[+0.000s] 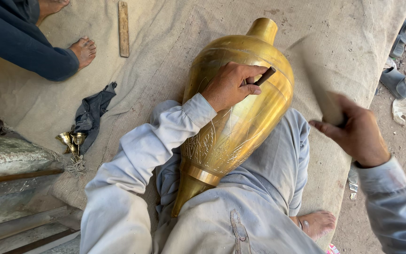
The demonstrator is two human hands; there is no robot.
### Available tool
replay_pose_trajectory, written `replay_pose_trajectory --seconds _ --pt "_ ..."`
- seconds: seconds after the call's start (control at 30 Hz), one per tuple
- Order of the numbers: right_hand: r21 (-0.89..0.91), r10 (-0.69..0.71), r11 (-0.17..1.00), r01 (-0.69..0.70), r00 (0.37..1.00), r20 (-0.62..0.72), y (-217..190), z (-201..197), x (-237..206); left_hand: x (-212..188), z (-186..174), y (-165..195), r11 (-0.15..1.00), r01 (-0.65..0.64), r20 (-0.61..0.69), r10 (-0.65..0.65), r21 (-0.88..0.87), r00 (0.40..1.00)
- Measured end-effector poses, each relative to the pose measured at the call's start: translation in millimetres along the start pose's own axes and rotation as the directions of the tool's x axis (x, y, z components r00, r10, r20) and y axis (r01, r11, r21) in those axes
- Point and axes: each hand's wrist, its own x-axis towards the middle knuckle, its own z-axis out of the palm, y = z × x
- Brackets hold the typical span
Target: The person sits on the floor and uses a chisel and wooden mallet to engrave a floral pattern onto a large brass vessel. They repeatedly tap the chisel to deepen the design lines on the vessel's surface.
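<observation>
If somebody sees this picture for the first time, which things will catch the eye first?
A large engraved brass vase lies across the person's lap in the middle. The left hand presses a dark chisel against its shoulder, while the right hand, raised at the right, grips a blurred wooden mallet. Small brass cups sit at the left.

Even, diffuse daylight; shadows are soft and weak. The brass vase (240, 113) shows a mild sheen without hard glare. The right hand (353, 134) and its wooden mallet (318, 80) are motion-blurred; remaining areas are sharp.
</observation>
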Motion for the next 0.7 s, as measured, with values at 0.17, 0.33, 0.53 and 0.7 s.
replay_pose_trajectory --seconds 0.17,0.33,0.53,0.7 --pt "0.159 0.078 0.985 -0.073 0.997 -0.026 3.4 2.9 -0.8 -0.5 -0.2 1.4 1.000 -0.009 0.000 0.009 -0.011 1.000" --pt "0.285 0.146 0.950 -0.124 0.988 -0.057 4.2 6.4 -3.8 -2.1 -1.6 2.0 0.999 -0.021 0.004 0.021 -0.032 1.000" --pt "0.359 0.137 0.927 -0.107 0.989 -0.058 1.3 6.8 -7.1 -4.5 -3.0 1.1 0.997 -0.042 0.008 0.043 -0.070 0.999" --pt "0.169 0.069 0.984 -0.053 0.994 -0.087 -2.6 7.1 -7.3 -2.3 -4.2 1.9 0.998 -0.010 0.042 0.013 -0.065 0.999"
